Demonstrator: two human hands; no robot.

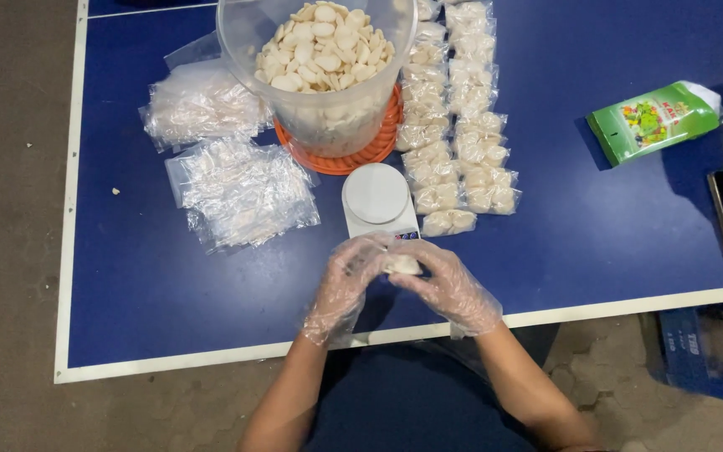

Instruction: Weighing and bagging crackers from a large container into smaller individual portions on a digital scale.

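From the head view, my left hand [346, 283] and right hand [445, 285] — both gloved — pinch a small filled bag [401, 264] between them, just in front of the white scale [376, 199]. I judge steady fingertips best — the thin plastic slips easily.

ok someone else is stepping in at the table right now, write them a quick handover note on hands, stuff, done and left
Left hand and right hand, both in clear gloves, together hold one small filled bag just in front of the white scale.
Big clear tub of pale pieces stands on an orange lid behind the scale.
Empty bags lie in piles left of the tub.
Done: two rows of filled packets right of the scale.
Left: the tub is about half full, so plenty appears unpacked; the bag in hand is not yet laid down.
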